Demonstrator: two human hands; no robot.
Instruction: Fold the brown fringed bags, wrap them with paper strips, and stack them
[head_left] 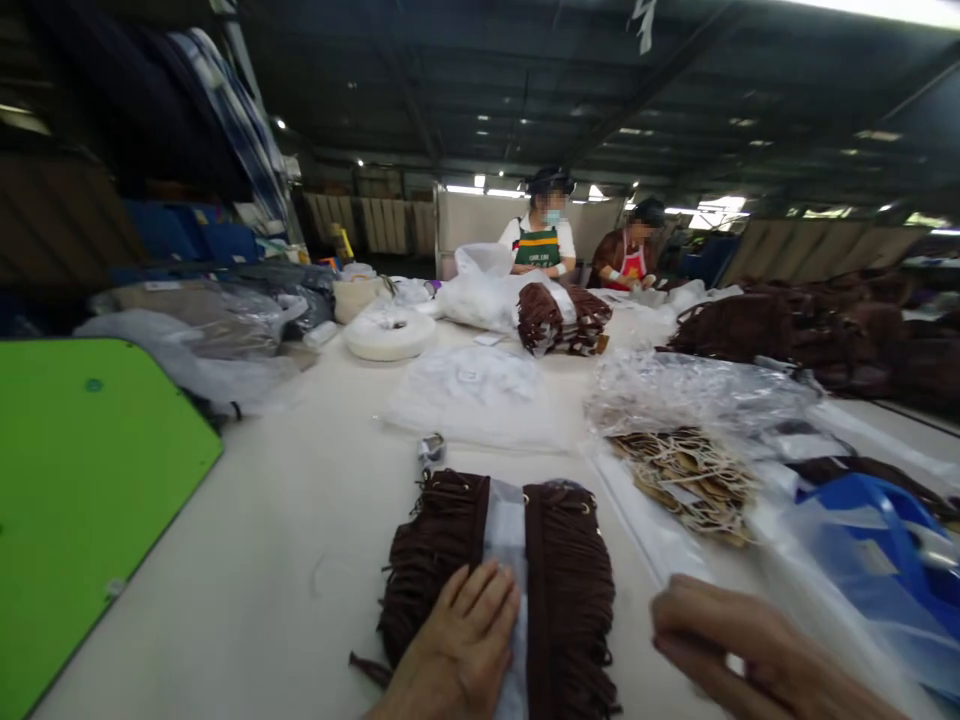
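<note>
A dark brown fringed piece [574, 590] with metal eyelets along its far edge lies flat in front of me on the white table. A pale translucent strip [505, 520] runs down its middle. My left hand [472, 630] rests on the strip and the left fringed half, fingers stretched out flat. To the right of the piece, apart from it, my right hand [727, 635] hovers over the table, slightly blurred. Its fingers are curled toward the thumb; whatever they hold, if anything, is hidden. A small silvery object [431, 450] sits just beyond the piece's far left corner.
Tan tags with white strings [686, 475] lie right, near clear plastic bags [697, 390] and a blue bag [885, 530]. Ahead are stacked clear bags [472, 390], a white roll [390, 333] and a fringed bundle [559, 318]. A green board [97, 480] stands left. Two people work beyond.
</note>
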